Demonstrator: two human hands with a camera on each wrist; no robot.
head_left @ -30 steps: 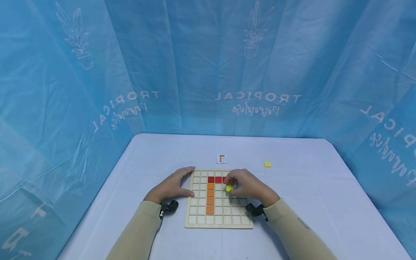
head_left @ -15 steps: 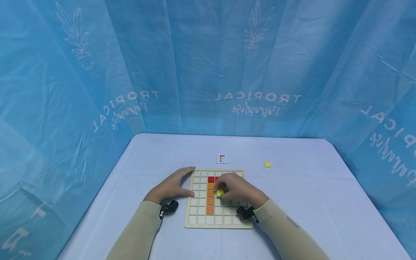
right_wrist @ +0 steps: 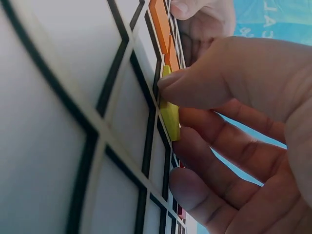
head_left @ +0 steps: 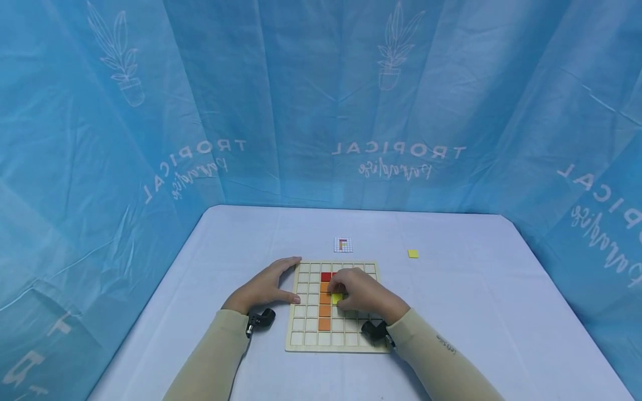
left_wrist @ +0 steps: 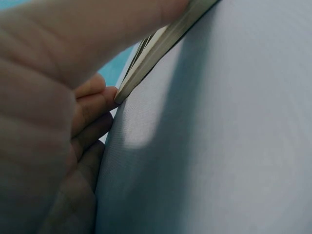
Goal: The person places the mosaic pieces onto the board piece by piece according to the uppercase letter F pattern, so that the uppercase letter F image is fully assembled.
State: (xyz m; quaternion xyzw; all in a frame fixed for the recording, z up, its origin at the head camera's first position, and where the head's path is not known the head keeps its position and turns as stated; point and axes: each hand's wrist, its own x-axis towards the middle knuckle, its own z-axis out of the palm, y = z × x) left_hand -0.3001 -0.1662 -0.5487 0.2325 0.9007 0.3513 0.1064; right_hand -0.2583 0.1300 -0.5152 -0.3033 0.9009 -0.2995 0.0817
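Note:
My right hand (head_left: 365, 292) pinches a yellow square tile (head_left: 337, 299) between thumb and fingers, over the wooden grid board (head_left: 311, 338). In the right wrist view the yellow tile (right_wrist: 169, 119) is tilted, right at the grid beside the orange tiles (right_wrist: 159, 27). A column of several orange tiles (head_left: 324, 311) lies in the cells, with red tiles (head_left: 326, 277) at its top, partly hidden by my right fingers. Spread along the board's left side is my left hand (head_left: 263, 287). In the left wrist view, its thumb touches the board's edge (left_wrist: 151, 56) and a fingertip meets the corner.
A small card (head_left: 343, 245) printed with a coloured grid pattern lies behind the board. Farther right on the white-covered table (head_left: 466, 289) is another yellow tile (head_left: 413, 253). Blue printed curtains (head_left: 301, 100) surround the table's back and sides.
My right hand has carried the yellow tile left and slightly nearer across the board, until it is beside the orange column. My left hand has stayed put.

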